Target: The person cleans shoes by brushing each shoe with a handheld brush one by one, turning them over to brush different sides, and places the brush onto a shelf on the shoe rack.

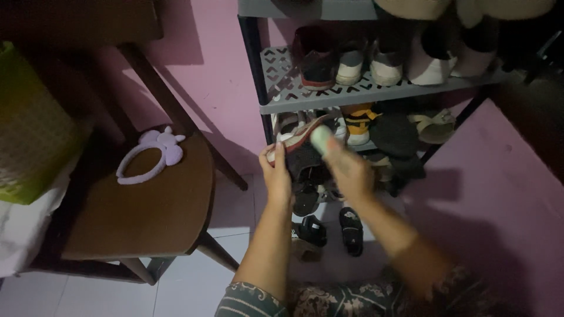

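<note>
Pink walls are closing in a corner where a grey shoe rack (352,94) is standing, its shelves crowded with shoes. At centre frame the left hand (277,176) is wrapping its fingers around a dark shoe (302,155) with a pale sole edge, gripping it from the 9 o'clock side; the shoe is hanging in the air just in front of the rack's lower shelf, not resting on anything. Its long axis is running from about 7 o'clock up toward 1 o'clock, sole edge tilting up and to the right.

The right hand (348,170) is lying at 3 o'clock of the shoe, touching or all but touching it, and is curling shut around a small pale green object (321,138) whose rounded end is poking out at the hand's 11 o'clock, right at the shoe's upper end. Motion blur is hiding what that object is. Both hands are equally close to the shoe; the left is carrying it.

Below the hands, at 6 o'clock, dark sandals (332,229) are lying on the floor. Well apart at 9 o'clock, a lilac headband (150,155) is sitting on a brown wooden chair (147,217).
</note>
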